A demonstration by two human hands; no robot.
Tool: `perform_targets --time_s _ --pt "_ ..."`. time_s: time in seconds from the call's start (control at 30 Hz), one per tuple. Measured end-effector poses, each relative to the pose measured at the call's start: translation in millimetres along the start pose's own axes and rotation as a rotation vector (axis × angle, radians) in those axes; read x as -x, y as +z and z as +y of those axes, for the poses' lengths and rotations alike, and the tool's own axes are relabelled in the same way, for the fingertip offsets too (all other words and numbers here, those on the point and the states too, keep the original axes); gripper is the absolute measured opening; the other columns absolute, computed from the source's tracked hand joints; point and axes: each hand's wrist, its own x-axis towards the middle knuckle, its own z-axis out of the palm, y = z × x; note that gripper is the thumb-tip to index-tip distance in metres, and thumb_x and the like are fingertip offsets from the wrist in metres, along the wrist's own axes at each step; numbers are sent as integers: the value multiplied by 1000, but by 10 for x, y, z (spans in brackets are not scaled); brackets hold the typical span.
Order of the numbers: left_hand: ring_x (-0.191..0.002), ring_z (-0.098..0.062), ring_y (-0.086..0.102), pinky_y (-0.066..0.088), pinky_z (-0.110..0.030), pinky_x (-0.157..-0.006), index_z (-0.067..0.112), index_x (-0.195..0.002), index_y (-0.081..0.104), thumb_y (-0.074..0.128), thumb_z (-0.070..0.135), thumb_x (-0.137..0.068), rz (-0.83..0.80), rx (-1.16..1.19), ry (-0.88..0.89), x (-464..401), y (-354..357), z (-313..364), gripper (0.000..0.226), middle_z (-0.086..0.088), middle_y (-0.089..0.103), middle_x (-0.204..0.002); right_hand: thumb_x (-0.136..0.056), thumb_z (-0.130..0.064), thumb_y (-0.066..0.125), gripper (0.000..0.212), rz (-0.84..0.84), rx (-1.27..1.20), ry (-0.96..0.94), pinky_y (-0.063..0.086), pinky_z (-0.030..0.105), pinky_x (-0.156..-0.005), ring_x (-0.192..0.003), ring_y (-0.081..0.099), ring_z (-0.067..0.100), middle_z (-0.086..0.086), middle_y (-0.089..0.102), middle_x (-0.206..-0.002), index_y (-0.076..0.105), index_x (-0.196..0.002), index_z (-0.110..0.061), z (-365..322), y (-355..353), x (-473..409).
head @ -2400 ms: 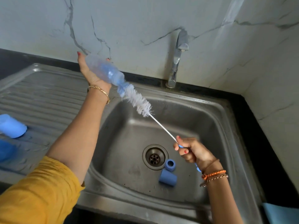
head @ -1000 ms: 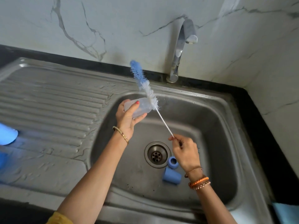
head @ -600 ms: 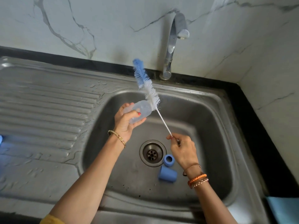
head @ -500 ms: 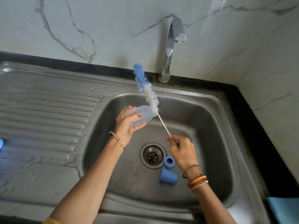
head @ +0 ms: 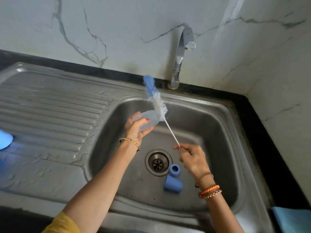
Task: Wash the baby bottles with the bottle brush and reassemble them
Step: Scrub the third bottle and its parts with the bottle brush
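Left hand (head: 134, 127) gripping clear bottle (head: 148, 119), right hand (head: 191, 158) pinching bottle brush (head: 155, 100), steel sink (head: 218, 115), marble wall (head: 117, 22)

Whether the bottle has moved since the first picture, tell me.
Yes: the bottle dropped rightward from above the drainboard to over the basin, nearer the drain.

Plenty of open basin on the right side of the sink (head: 223, 135), nothing lying there. Near the drain (head: 158, 162), a blue ring (head: 174, 170) and blue cap (head: 172, 184) clutter the floor. The tap (head: 180, 56) juts out over the back rim. The ribbed drainboard (head: 50, 111) lies free, apart from a blue thing (head: 5, 140) at its far left edge.
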Motion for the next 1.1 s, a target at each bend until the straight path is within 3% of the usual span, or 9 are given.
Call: perform_targets --time_s 0.23,0.33,0.47,0.6,0.67,0.83,0.97,1.03,1.1 --pt "-100 -21 56 56 -26 -57 14 -111 44 66 11 -65 -36 86 -15 36 -47 50 51 -10 49 -118 -90 -12 47 26 73 24 -46 35 22 -55 -46 38 4 -6 48 -52 71 -96 -16 -28 160 -60" --pt "-108 -24 51 57 -29 -60 25 -109 42 60 4 -82 39 98 89 16 -30 68 38 -5 41 -122 -90 -12 48 24 18 23 -58 33 17 -49 -36 42 4 -6 48 -50 71 -92 -17 -47 130 -37" --pt "-104 -24 53 57 -28 -57 24 -85 50 57 11 -88 55 66 138 -10 -125 195 15 -4 47 -117 -90 -12 49 22 -33 49 -35 35 17 -48 -46 42 7 -6 49 -53 69 -84 -20 -5 34 -10" --pt "-87 -12 57 57 -23 -66 23 -91 41 58 -11 -81 -34 -55 127 39 -63 141 40 1 50 -100 -90 -12 49 24 -22 49 -46 42 25 -68 -68 53 15 -12 50 -58 72 -93 -15 -39 186 -43" --pt "-85 -12 57 57 -21 -66 20 -103 39 58 -20 -76 20 -110 162 7 -67 134 52 1 48 -100 -91 -11 49 24 -50 37 -60 41 21 -64 -64 51 13 -12 51 -57 72 -92 -15 -51 156 -23" --pt "-83 -16 59 55 -23 -57 18 -110 42 68 13 -81 48 -276 133 -16 -158 212 39 -4 53 -108 -91 -13 49 23 -4 103 -121 33 21 -51 -47 40 8 -8 46 -46 72 -93 -17 31 -41 -9" --pt "-100 -17 58 52 -29 -77 24 -100 49 74 31 -74 129 -580 312 14 -109 63 37 3 57 -102 -91 -12 49 24 36 82 -111 30 18 -50 -45 36 5 -12 44 -36 72 -98 -16 32 157 -15" --pt "-99 -18 57 55 -35 -76 30 -96 49 73 35 -72 199 -542 433 6 -116 116 34 -1 55 -110 -92 -9 48 24 -41 19 -103 34 20 -51 -49 41 12 -8 47 -48 71 -90 -17 -3 116 1" --pt "-95 -14 56 57 -33 -62 31 -100 49 66 30 -82 195 -415 455 -1 -146 177 25 0 49 -115 -91 -7 48 29 -99 -48 -105 34 22 -49 -54 41 18 1 46 -52 68 -77 -22 -7 20 3"
